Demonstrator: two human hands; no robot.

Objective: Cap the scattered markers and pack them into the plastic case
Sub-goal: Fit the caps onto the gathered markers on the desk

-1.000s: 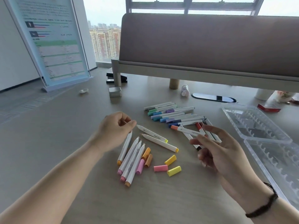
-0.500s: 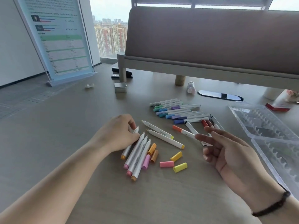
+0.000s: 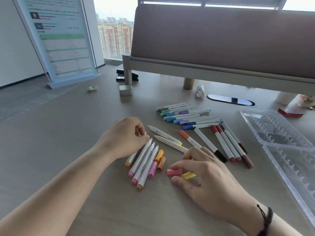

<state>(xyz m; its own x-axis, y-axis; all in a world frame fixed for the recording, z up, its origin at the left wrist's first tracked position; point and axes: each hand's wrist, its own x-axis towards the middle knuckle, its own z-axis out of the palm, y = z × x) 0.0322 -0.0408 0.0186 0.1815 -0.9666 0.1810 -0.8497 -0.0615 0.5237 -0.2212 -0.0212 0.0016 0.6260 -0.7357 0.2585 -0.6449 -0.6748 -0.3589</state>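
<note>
My left hand curls over the top of a cluster of uncapped white markers and pinches the leftmost one, the orange-ended marker. Loose orange and pink caps lie beside them. My right hand is lowered onto the table, thumb and fingers curled round a yellow cap, with a pink cap at its fingertips. Two uncapped yellow markers lie between my hands. Capped blue and green markers and red and brown ones lie farther back. The open clear plastic case is at the right.
A raised shelf spans the back of the desk. A metal tin, a stapler, a small bottle and a cable port sit near it. A sign stand is at the back left, a red box behind the case.
My right hand has dropped from hovering over the red markers down onto the yellow and pink caps. My left hand has settled lower onto the tops of the uncapped markers.
</note>
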